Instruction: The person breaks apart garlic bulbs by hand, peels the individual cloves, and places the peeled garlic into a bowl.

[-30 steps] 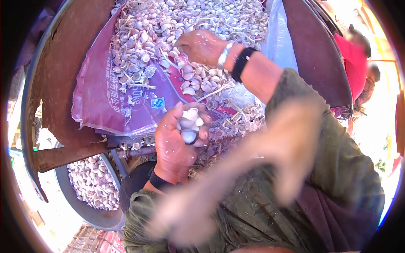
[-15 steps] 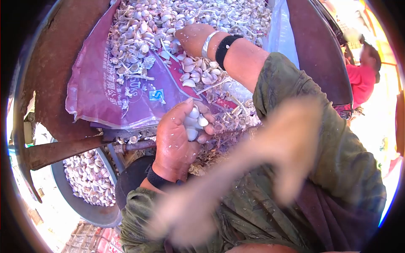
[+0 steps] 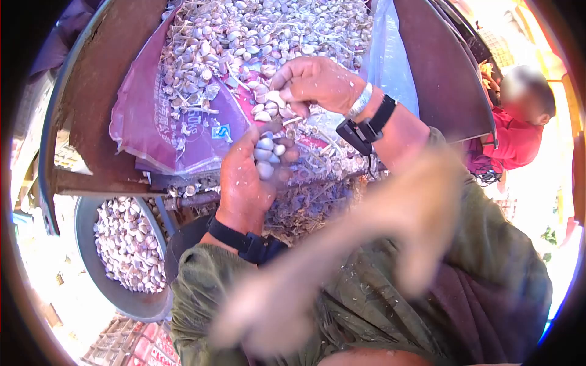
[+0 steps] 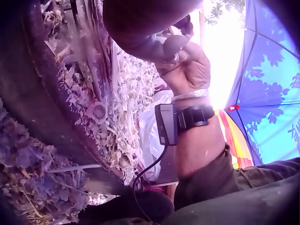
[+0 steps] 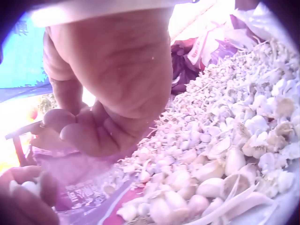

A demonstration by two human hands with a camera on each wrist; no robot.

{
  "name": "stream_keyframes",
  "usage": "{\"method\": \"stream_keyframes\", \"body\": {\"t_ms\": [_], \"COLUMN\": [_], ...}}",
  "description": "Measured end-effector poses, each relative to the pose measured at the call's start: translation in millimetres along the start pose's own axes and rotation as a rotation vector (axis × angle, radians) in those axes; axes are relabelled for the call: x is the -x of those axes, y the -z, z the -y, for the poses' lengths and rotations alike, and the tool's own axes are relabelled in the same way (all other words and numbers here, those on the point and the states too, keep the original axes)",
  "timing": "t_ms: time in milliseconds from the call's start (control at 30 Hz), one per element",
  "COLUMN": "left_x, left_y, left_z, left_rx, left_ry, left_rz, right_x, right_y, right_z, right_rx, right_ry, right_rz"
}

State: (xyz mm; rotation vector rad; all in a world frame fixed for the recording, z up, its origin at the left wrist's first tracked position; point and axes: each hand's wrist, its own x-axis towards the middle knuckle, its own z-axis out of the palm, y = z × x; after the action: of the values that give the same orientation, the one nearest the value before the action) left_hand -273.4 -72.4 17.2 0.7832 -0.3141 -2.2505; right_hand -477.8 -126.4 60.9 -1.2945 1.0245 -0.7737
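My left hand (image 3: 244,177) is cupped with the palm up, its fingers curled around several pale, peeled-looking garlic cloves (image 3: 267,152). In the right wrist view, cloves (image 5: 32,187) also show in that palm at the lower left. Just above and to the right, my right hand (image 3: 320,88) hangs over the near edge of a big heap of garlic cloves (image 3: 244,36), fingers curled. A pale clove (image 3: 274,99) shows right at its fingertips; I cannot tell whether it is pinched. The heap lies on a purple-red printed sack (image 3: 146,134).
Rusty metal sides (image 3: 439,67) flank the heap. A round basin (image 3: 101,283) of cloves stands low at left, near a crate (image 3: 116,341). Dry husks (image 3: 305,213) litter the space under the sack's edge. A blurred tan shape (image 3: 421,213) crosses the head view. Another person (image 3: 519,134) sits at right.
My right hand was down in the heap; it has come back toward me and to the right, nearer the left hand. The left hand still cradles its cloves, and the head view has shifted slightly.
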Motion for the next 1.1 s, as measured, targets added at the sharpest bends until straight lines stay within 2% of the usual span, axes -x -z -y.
{"method": "stream_keyframes", "body": {"t_ms": [33,100,133,233,333,400,467,567,700,733,800,833,867,933,1000,1067,1100], "left_x": [1.9,6.5,10.0,22.9,49.6,78.1,118.3,179.5,261.0,282.3,322.2,341.5,352.1,370.2,376.1,376.5,372.3], "left_y": [-2.7,-7.6,-10.1,-5.8,1.9,6.8,14.0,57.1,159.6,178.3,239.9,256.0,271.4,299.8,317.3,323.9,322.2], "left_z": [0.7,2.6,4.7,7.2,-1.3,-9.4,-20.1,-27.1,-7.2,6.6,36.7,52.4,68.2,96.4,117.5,124.1,122.7], "left_rx": [0.000,0.001,0.047,0.056,0.097,0.168,0.141,0.139,0.078,0.090,0.120,0.118,0.110,0.077,0.027,-0.031,-0.065], "left_ry": [-0.006,-0.021,-0.035,-0.041,-0.058,-0.081,-0.213,-0.394,-0.601,-0.592,-0.468,-0.371,-0.288,-0.167,-0.117,-0.131,-0.144], "left_rz": [-0.003,-0.007,0.064,0.096,0.273,0.364,0.404,0.369,0.081,-0.097,-0.433,-0.734,-0.940,-1.198,-1.347,-1.404,-1.421], "right_x": [10.6,27.3,35.3,52.3,64.4,67.3,71.4,76.5,82.5,85.1,86.1,85.5,84.5,79.9,68.1,46.5,39.9], "right_y": [-11.4,-36.8,-45.3,-60.1,-51.9,-41.8,-33.2,-13.2,-2.9,1.5,2.7,2.6,2.0,1.2,6.7,14.8,14.1], "right_z": [5.8,19.0,21.8,30.6,40.6,37.7,34.6,15.9,-2.9,-8.6,-10.3,-11.2,-11.6,-11.9,-24.1,-49.3,-52.6], "right_rx": [0.037,0.232,0.223,0.250,0.279,0.323,0.353,0.321,0.336,0.327,0.400,0.436,0.463,0.524,0.649,0.748,0.920], "right_ry": [-0.040,0.028,0.027,0.050,0.132,0.098,0.033,0.012,-0.088,-0.078,-0.086,-0.091,-0.104,-0.132,-0.055,0.014,0.070], "right_rz": [0.048,0.153,0.141,0.092,-0.023,-0.088,-0.159,-0.207,-0.257,-0.249,-0.244,-0.241,-0.234,-0.220,-0.189,-0.186,-0.203]}}
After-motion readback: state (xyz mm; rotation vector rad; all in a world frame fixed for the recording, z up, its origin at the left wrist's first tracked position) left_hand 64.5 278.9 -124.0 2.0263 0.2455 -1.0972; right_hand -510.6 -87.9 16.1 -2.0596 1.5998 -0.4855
